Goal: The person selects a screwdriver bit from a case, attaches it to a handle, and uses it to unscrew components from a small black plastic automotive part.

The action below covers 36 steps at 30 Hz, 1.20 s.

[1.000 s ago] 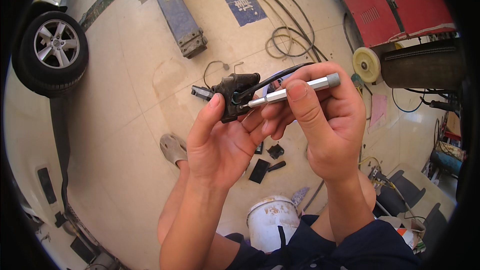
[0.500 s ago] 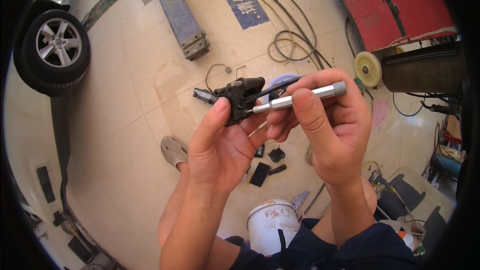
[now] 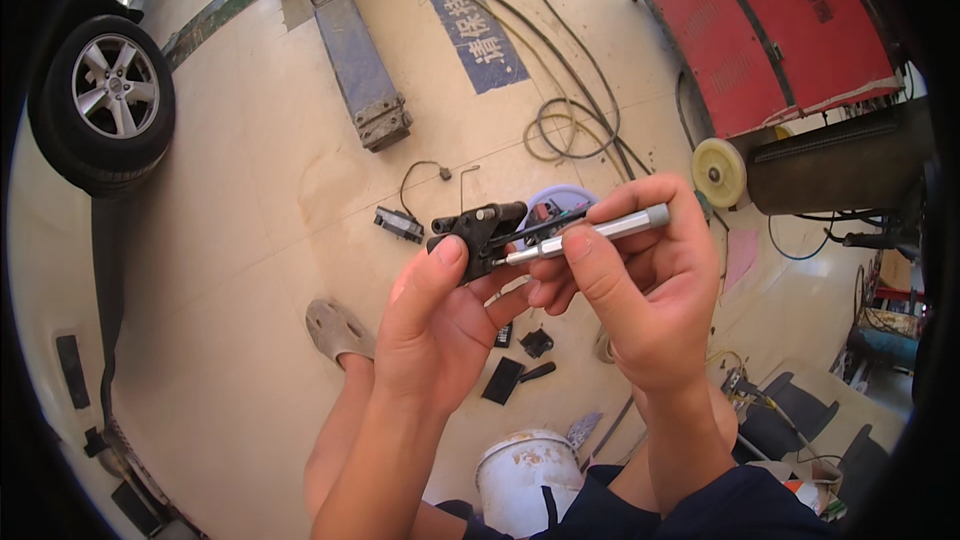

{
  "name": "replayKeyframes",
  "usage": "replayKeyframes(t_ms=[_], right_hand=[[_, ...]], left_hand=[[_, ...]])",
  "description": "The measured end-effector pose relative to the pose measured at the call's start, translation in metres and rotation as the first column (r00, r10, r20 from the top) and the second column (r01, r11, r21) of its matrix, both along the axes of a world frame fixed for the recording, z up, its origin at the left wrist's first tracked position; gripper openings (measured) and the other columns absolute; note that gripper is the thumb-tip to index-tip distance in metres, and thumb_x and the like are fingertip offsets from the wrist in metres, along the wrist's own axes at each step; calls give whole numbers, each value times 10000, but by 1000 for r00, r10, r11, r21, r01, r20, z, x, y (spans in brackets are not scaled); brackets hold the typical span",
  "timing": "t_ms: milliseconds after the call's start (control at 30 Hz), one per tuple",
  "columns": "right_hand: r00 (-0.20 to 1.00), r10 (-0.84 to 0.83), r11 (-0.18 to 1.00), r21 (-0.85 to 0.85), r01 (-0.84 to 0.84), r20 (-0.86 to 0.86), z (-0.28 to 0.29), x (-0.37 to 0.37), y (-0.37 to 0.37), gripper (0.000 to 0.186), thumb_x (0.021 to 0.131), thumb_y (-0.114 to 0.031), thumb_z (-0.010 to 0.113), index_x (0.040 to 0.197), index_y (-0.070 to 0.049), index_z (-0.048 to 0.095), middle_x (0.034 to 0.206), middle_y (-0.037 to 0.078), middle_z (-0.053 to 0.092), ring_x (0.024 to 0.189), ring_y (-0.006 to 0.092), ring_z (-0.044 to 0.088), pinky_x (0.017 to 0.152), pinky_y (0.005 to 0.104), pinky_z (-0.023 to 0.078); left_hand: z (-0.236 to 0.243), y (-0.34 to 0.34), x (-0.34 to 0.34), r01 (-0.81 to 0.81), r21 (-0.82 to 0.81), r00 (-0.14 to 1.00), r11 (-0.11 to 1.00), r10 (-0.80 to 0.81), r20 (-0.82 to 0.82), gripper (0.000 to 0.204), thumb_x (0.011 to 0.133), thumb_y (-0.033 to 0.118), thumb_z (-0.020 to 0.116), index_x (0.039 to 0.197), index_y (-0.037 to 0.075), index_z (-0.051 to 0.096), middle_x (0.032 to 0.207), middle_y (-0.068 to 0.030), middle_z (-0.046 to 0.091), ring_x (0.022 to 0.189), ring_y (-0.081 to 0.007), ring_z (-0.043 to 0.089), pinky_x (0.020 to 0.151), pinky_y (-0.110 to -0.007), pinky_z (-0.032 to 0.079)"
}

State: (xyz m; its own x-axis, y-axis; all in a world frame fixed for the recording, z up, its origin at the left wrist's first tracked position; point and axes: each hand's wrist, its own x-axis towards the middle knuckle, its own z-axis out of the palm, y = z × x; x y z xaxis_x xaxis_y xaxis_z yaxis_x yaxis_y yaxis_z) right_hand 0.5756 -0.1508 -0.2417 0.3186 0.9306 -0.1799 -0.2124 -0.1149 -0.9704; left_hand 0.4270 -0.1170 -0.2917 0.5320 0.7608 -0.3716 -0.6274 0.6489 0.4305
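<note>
My left hand (image 3: 425,330) pinches a black metal mechanism (image 3: 470,230) between thumb and fingers; the part has a cylinder along its top and a slim black arm reaching to the right. In my right hand (image 3: 655,300) is a silver screwdriver (image 3: 600,232) with a faceted handle and a grey end cap, gripped between thumb and fingers. Its shaft slants down to the left, and the tip meets the lower right side of the mechanism. The exact spot under the tip is too small to make out.
Behind my hands stands a pale purple bowl (image 3: 560,190) with small parts. On the floor lie a dark block with a cable (image 3: 400,223), a black brush (image 3: 503,380) and a small black part (image 3: 537,343). A white bucket (image 3: 525,465) stands near me; a red cabinet (image 3: 760,35) is far right.
Both hands, with the mechanism and screwdriver, sit lower in the picture, and the floor items have shifted down too. The screwdriver tip stays at the mechanism.
</note>
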Motion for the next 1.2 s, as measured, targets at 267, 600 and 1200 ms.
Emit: replayKeyframes(t_ms=[267, 600, 1200], right_hand=[[996, 21, 998, -68, -15, 90, 5, -2, 1, 178, 896, -7, 632, 962, 4, 467, 832, 108, 642, 692, 133, 674, 594, 233, 559], [995, 45, 998, -55, -40, 84, -2, 4, -2, 173, 937, -114, 644, 954, 0, 514, 742, 46, 617, 590, 85, 590, 494, 205, 466], [953, -15, 998, 70, -6, 302, -23, 2, -9, 197, 956, -155, 619, 985, -22, 476, 797, 55, 603, 629, 77, 575, 533, 196, 447]], left_hand=[[1, 5, -5, -56, 9, 997, 998, 57, -55, 301, 930, 183, 617, 1143, -26, 574, 1119, -147, 655, 1025, -245, 644, 899, -430, 535], [-1, 3, -3, -58, 35, 988, 998, 63, -141, 339, 934, 228, 623, 1164, -16, 582, 1077, -137, 668, 967, -240, 662, 837, -399, 563], [-1, -5, 1, -46, -146, 990, 988, 26, -136, 312, 925, 242, 653, 1082, -26, 620, 961, -106, 678, 848, -194, 665, 790, -328, 542]])
